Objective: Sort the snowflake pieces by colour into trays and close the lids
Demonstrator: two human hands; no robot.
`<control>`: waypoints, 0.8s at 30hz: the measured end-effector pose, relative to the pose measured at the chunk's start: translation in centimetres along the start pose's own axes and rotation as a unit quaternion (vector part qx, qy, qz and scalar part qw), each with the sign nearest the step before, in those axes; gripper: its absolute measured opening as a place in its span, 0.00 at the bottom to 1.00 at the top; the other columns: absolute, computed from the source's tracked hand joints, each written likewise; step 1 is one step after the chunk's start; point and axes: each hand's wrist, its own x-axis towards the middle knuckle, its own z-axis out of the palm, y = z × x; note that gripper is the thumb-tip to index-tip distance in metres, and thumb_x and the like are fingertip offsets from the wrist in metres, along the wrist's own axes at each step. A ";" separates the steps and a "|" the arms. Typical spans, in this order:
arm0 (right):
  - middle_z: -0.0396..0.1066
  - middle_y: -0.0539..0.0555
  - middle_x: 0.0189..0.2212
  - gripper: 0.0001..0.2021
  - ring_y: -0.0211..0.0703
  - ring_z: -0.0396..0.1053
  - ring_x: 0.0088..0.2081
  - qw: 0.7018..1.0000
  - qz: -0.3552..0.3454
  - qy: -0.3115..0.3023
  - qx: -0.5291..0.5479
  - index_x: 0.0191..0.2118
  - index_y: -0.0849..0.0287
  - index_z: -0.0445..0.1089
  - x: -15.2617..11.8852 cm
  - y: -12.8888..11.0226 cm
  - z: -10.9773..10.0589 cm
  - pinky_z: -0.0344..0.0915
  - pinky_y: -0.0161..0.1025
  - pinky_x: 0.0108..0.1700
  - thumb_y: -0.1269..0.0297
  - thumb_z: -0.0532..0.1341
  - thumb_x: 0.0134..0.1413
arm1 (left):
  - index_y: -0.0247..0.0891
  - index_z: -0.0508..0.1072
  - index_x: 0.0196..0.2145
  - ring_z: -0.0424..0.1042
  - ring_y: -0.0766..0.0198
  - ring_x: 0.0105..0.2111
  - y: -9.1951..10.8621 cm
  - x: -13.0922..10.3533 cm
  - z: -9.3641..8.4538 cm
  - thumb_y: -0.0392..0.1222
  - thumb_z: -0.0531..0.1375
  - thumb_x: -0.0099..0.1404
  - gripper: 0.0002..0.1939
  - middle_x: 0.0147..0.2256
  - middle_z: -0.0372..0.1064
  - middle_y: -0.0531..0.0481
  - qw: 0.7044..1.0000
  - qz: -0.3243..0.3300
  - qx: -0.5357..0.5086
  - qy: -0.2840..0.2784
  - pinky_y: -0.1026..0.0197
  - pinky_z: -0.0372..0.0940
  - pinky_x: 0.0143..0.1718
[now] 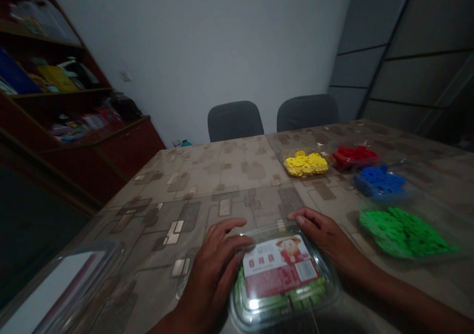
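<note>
Close in front of me stands a lidded clear plastic box [240, 309]. Its lid bears a red and white label [281, 267] with a cartoon figure and a barcode, and light green pieces show through below it. My left hand [218, 262] grips the box's left side, its fingers curved over the far left corner and rim. On the opposite side, my right hand [326, 235] holds the right edge, with thumb and fingers at the far right corner. Parts of both palms and the near side of the box are out of sight.
Open clear boxes on the right hold yellow pieces [305, 164], red pieces [353, 155], blue pieces [383, 180] and green pieces [407, 233]. Clear plastic lids [111, 250] with a white label lie at left. Two grey chairs [235, 121] stand behind the patterned table [237, 171].
</note>
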 end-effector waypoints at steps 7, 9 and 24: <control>0.67 0.46 0.22 0.19 0.39 0.65 0.22 1.000 0.007 0.000 -0.006 0.35 0.58 0.70 -0.3 -0.6 0.1 0.59 0.35 0.24 0.46 0.64 0.47 | 0.58 0.61 0.62 0.42 0.35 0.67 -0.8 -1.6 0.5 0.58 0.68 0.52 0.41 0.70 0.40 0.47 0.972 0.114 0.102 -0.178 0.32 0.41 0.62; 0.67 0.46 0.22 0.18 0.40 0.65 0.23 1.000 -0.003 -0.001 -0.027 0.35 0.58 0.70 -0.3 -0.8 0.1 0.60 0.35 0.24 0.46 0.62 0.50 | 0.60 0.57 0.63 0.39 0.34 0.67 -1.2 -1.8 0.7 0.54 0.69 0.53 0.43 0.70 0.33 0.48 0.962 0.114 0.128 -0.212 0.30 0.47 0.60; 0.37 0.49 0.71 0.49 0.66 0.38 0.68 0.848 -0.164 -0.238 -0.445 0.66 0.36 0.50 -3.5 -2.7 -3.0 0.45 0.63 0.64 0.60 0.74 0.39 | 0.54 0.52 0.66 0.40 0.29 0.66 -1.2 -1.8 -0.1 0.51 0.64 0.61 0.40 0.70 0.32 0.38 0.945 0.168 0.176 -0.219 0.27 0.51 0.57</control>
